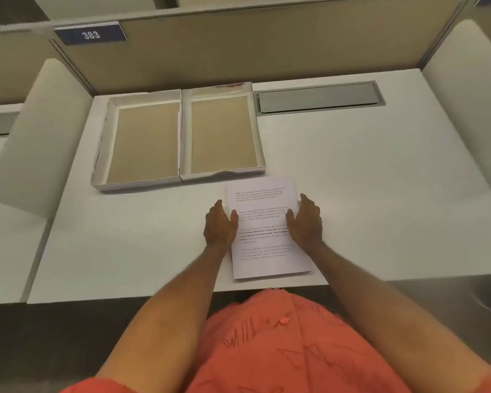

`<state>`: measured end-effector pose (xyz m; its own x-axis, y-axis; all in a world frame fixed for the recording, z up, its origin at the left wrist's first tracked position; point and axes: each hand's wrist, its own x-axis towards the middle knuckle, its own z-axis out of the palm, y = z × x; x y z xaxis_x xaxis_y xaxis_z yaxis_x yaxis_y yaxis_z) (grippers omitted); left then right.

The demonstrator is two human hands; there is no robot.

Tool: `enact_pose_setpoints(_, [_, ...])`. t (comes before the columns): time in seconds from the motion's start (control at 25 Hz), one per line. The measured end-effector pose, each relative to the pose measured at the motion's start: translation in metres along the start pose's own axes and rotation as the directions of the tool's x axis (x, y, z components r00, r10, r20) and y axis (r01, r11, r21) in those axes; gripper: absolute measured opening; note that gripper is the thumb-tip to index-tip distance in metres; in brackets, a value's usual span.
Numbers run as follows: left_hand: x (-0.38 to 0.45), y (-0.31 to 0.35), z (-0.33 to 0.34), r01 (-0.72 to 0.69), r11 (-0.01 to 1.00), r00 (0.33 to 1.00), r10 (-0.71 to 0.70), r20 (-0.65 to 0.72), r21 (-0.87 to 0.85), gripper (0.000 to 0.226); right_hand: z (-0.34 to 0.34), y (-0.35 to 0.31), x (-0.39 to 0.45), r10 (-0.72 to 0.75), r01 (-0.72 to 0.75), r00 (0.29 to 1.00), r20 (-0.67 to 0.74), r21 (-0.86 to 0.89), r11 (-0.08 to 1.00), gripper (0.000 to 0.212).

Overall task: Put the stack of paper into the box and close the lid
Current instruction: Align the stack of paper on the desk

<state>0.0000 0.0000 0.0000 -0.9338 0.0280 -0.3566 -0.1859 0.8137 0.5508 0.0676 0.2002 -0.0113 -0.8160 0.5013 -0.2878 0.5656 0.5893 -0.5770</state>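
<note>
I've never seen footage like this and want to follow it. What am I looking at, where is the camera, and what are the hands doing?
There is no machine here. A person wears one wide-angle camera on the head, looking forward and down, so you see their own arms from above. On the white desk lies a stack of paper with printed text. The left hand and the right hand press against its two long edges, thumbs on top; it lies on the desk, not lifted. Behind it sits an open box in two shallow halves side by side, both empty; I cannot tell which half is the lid. To the right is a grey cable flap.
</note>
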Motion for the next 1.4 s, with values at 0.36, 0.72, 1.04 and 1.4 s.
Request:
enact_pose_setpoints(0.36, [-0.002, -0.013, 0.021, 0.12, 0.993, 0.983, -0.117, 0.144, -0.014, 0.069, 0.018, 0.009, -0.002, 0.287, -0.283, 0.958, 0.012, 0.217, 0.934, 0.061])
enact_pose_setpoints(0.72, [0.0, -0.012, 0.026, 0.128, 0.989, 0.977, -0.139, 0.159, 0.075, 0.068, 0.01, 0.007, 0.024, 0.421, -0.448, 0.892, 0.166, 0.186, 0.874, 0.075])
enact_pose_setpoints(1.04, [0.006, -0.012, 0.024, 0.123, 0.99, 0.972, -0.135, 0.191, 0.073, 0.07, 0.016, -0.002, 0.024, 0.427, -0.45, 0.886, 0.178, 0.111, 0.886, 0.084])
enact_pose_setpoints(1.4, [0.007, -0.019, 0.022, 0.098, 0.995, 0.976, -0.101, 0.195, 0.023, 0.071, -0.006, 0.01, 0.033, 0.334, -0.548, 0.836, 0.436, 0.626, 0.555, 0.039])
